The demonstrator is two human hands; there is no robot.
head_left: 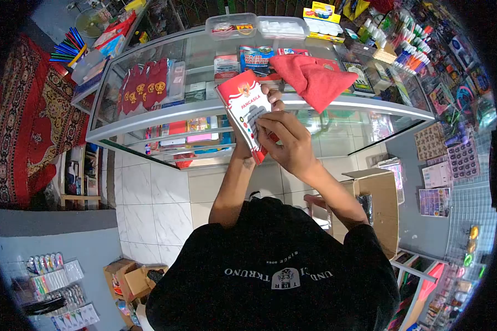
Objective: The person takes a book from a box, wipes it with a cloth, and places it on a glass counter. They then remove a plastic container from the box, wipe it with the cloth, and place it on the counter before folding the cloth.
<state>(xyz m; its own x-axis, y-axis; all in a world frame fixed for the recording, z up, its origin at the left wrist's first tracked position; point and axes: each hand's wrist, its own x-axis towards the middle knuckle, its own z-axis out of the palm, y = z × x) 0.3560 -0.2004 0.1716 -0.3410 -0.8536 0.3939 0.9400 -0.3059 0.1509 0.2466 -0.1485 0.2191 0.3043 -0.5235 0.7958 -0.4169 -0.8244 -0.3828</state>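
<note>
Held just in front of the glass tabletop [342, 107], partly over its near frame: a stack of booklets [247, 92], white and red, with "PANCASILA" on the top cover. Tilted, with the cover turned up toward the head and the layered side edge in sight.

In the left hand [273, 98], gripped from behind and below, with fingers wrapped around the far side edge; palm mostly hidden by the stack. In the right hand [294, 141], no wide opening: fingers bent and narrow, with tips touching the lower part of the cover, near the side edge. Impossible to tell from this view whether pinching a sheet or only pressing on it.

Probably light in weight, and made of thin card or paper: stiff enough flat, but easy to bend at the corners. Perhaps glossy, therefore likely to slide, one cover over another, under a loose grip. Not fragile like glass, but easy to crease. Better to take hold by both long edges, or to support from below with thumb lightly on top.

Just beside, on the tabletop, a red cloth [313, 77], soft and limp in look, hanging with one corner over the frame. Farther back, a clear plastic box [230, 27].
</note>
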